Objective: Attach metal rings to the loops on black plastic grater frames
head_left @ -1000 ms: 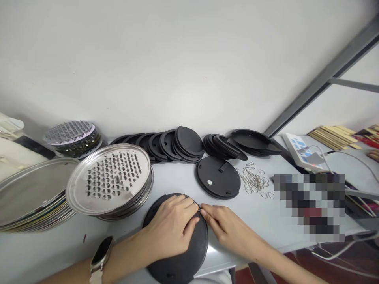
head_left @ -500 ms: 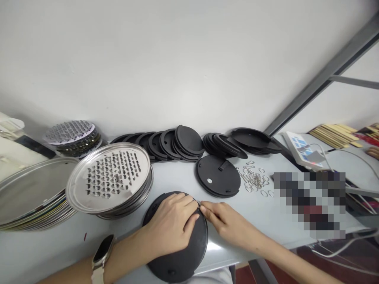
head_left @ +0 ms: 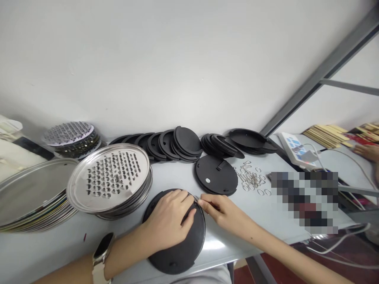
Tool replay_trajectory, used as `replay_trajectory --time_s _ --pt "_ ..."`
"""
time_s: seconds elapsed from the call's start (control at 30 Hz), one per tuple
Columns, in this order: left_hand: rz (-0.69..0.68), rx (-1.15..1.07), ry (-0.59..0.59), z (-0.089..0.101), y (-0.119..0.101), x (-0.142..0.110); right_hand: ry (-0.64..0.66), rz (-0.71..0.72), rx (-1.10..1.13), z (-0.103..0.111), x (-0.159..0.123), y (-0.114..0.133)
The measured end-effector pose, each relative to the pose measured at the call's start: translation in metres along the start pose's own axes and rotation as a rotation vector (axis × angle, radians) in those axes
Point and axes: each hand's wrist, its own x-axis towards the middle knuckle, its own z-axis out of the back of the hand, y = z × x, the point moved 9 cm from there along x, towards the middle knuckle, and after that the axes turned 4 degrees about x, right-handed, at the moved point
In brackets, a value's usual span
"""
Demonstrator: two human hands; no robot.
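A round black disc (head_left: 189, 250) lies near the front edge of the table. My left hand (head_left: 174, 219) rests across it, palm down, fingers curled towards its far right rim. At that rim my right hand (head_left: 216, 207) pinches a small metal ring (head_left: 196, 198) between thumb and forefinger; the ring is partly hidden by the fingertips. Just beyond lie stacked black discs (head_left: 217, 177) with a small strap and a white sticker on top. To their right is a loose pile of metal rings and clips (head_left: 251, 178).
Perforated metal plates (head_left: 112, 177) are stacked at left, beside large round trays (head_left: 35, 189). Black discs (head_left: 186, 140) lean along the wall, with a spiky round stack (head_left: 69, 134) at back left. A white box (head_left: 297, 150) and another person's hand (head_left: 367, 152) are at right.
My right hand has tilted slightly at the disc's rim, its fingers still pinching. My left hand stays on the disc. Another person's hand has come into view at the right edge.
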Motion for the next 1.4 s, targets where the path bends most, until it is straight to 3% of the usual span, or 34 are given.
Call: replay_trajectory --time_s 0.33,1.13,1.4 --pt "-0.008 -0.027 0.046 0.0 -0.003 -0.002 0.107 -0.03 -0.061 -0.005 0.001 -0.003" --pt "-0.012 -0.083 0.076 0.0 -0.002 -0.003 0.126 -0.06 -0.157 -0.009 0.0 0.0" --pt "0.145 -0.292 -0.01 0.006 0.016 0.005 0.204 0.002 -0.146 -0.008 0.001 0.0"
